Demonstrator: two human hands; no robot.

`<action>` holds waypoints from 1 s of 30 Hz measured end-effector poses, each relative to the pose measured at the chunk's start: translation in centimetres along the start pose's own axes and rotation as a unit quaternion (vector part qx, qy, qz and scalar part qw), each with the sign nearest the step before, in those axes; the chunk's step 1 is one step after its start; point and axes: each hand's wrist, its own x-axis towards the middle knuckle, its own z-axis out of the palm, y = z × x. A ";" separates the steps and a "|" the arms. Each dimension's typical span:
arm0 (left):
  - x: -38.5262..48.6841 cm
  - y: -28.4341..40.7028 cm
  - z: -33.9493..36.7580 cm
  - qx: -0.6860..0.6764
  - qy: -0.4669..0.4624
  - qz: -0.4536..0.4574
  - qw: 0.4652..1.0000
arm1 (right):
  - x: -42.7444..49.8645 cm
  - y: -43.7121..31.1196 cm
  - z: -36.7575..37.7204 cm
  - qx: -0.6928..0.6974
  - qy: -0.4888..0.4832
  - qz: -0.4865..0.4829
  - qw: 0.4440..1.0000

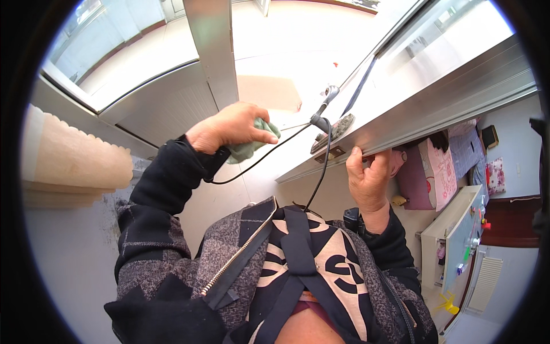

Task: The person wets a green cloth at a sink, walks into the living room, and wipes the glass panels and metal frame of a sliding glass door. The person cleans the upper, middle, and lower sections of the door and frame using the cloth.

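My left hand [234, 127] is closed around a crumpled green cloth [248, 150], held in front of the open doorway. A metal-framed glass door [412, 105] stands at an angle on the right. My right hand [368, 180] grips its edge, thumb against the frame near the latch plate [330, 154]; the other fingers are partly hidden. Beside the latch, the lock plate [343, 127] and a grey lever handle [330, 95] stick out from the door's far face. A thin black cord [275, 150] runs from my left wrist across to the handle area and down to my chest.
On the left are a fixed metal door panel [165, 99] and a scallop-edged beige cover [77, 159]. Behind the door, a bed with pink bedding [438, 176] and a table [464, 241] bearing several small objects fill the room. Pale floor tiles [266, 167] run through the doorway.
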 end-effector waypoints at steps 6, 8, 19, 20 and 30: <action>3.6 2.3 3.9 0.175 -0.068 0.093 0.978 | -0.9 -0.4 -0.2 -0.004 0.014 0.020 1.000; 4.5 2.1 4.7 0.169 -0.063 0.107 0.978 | -1.0 -0.5 -0.3 -0.046 0.021 0.001 0.999; 8.8 0.2 6.7 0.132 0.007 0.144 0.981 | -2.4 0.5 -0.2 -0.011 0.016 0.035 0.999; 9.5 0.8 6.4 0.111 0.024 0.144 0.983 | -2.6 0.8 -0.8 -0.011 0.020 0.035 0.999; 15.1 4.2 4.5 0.159 0.073 0.155 0.972 | -3.1 1.0 -2.1 -0.026 0.016 0.003 1.000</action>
